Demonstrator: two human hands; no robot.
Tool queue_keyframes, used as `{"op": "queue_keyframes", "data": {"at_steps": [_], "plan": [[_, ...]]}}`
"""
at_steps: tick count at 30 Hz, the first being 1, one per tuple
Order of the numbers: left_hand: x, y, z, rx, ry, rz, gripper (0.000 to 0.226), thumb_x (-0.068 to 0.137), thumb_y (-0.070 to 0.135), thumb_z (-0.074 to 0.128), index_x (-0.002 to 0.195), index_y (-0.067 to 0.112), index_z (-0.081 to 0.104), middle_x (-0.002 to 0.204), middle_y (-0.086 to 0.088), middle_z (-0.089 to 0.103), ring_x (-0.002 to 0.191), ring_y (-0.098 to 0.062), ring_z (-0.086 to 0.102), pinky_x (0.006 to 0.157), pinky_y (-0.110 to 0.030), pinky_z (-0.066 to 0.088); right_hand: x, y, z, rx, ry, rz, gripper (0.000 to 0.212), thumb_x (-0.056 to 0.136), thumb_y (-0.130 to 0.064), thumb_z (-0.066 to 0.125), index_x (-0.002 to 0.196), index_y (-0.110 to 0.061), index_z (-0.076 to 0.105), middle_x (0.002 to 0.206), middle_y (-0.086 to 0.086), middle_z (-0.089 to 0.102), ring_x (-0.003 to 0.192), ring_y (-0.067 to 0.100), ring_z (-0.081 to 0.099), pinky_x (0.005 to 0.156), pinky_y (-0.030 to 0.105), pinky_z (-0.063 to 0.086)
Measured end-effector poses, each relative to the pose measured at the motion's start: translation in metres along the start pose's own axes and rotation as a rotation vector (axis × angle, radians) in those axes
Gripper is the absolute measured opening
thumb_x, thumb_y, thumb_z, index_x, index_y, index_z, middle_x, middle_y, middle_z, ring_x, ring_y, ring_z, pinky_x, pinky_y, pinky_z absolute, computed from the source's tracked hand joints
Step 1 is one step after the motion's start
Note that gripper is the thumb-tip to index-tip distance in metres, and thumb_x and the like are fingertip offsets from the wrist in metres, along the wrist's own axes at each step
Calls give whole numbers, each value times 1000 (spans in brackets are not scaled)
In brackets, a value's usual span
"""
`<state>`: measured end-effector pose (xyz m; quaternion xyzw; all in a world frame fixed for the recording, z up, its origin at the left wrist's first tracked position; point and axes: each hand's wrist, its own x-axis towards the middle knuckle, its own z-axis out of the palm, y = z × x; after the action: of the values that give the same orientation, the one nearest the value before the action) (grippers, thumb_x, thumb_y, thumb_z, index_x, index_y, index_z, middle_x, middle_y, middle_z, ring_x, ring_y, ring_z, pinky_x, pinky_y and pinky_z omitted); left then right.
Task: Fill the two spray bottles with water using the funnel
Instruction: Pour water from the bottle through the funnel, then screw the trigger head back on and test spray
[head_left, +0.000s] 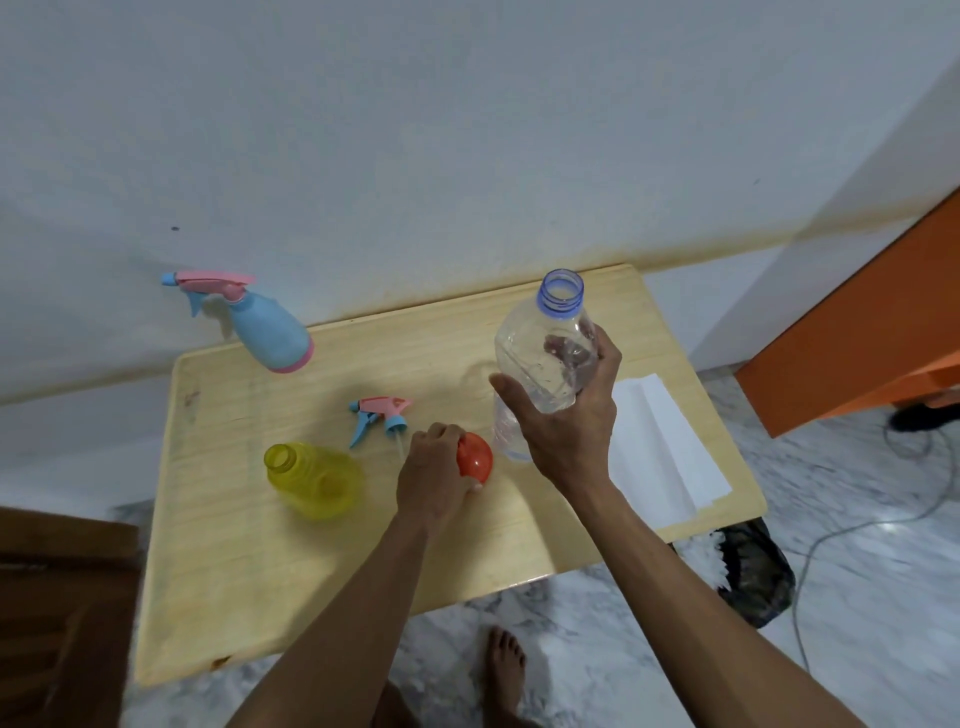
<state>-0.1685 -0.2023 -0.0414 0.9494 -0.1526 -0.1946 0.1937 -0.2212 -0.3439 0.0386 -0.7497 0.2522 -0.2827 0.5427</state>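
Note:
My right hand (569, 415) grips a clear uncapped water bottle (540, 358), holding it upright over the wooden table (249, 571). At the table's middle my left hand (434, 475) holds the red funnel (475, 456). Left of that hand stands an open yellow spray bottle (314, 478) without its head. Its pink-and-blue spray head (376, 418) lies loose on the table just behind the funnel. A blue spray bottle (270, 332) with a pink trigger head screwed on stands at the table's far left corner.
A folded white paper (660, 447) lies on the table's right side. The white wall runs close behind the table. An orange cabinet (852, 332) stands at the right, a dark bag (753, 566) and a cable on the marble floor, a brown door at the lower left.

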Motion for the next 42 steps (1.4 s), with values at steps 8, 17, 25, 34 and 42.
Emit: {"op": "queue_keyframes", "data": {"at_steps": [8,17,25,34,42], "plan": [[-9,-1,-3,69,48,-1,88,69,40,87,143,25,42,145,1,48,133,-22,43,100,-38,46,-2,-6,-3,28,-27,38,94,68,-40,93,140,-40,32,135,-17,55,111,-6,57,86,5,46],[-44,-10,-49,-249,261,46,83,65,33,90,138,19,54,141,-5,57,129,-24,51,105,-41,44,-39,-10,-2,46,67,134,109,73,-32,91,157,-21,23,150,-13,37,137,1,37,114,24,35],[-96,-32,-100,-496,550,165,44,73,24,86,113,17,68,100,7,66,90,-11,63,80,-35,56,-115,-9,23,14,109,280,86,83,-35,83,152,-23,34,144,-10,43,132,13,47,111,46,44],[-131,-121,-109,-610,770,-24,36,78,30,82,104,14,62,87,-1,64,75,-10,61,67,-35,54,-128,-26,54,-260,-216,249,8,92,-18,70,97,-22,66,73,-14,62,67,-9,60,64,5,43],[-104,-157,-74,-594,559,-107,83,72,47,84,141,21,45,132,-1,55,115,-15,55,95,-43,51,-70,-40,119,-705,-437,31,39,96,-42,58,125,-19,67,108,1,75,109,28,64,92,42,51]]}}
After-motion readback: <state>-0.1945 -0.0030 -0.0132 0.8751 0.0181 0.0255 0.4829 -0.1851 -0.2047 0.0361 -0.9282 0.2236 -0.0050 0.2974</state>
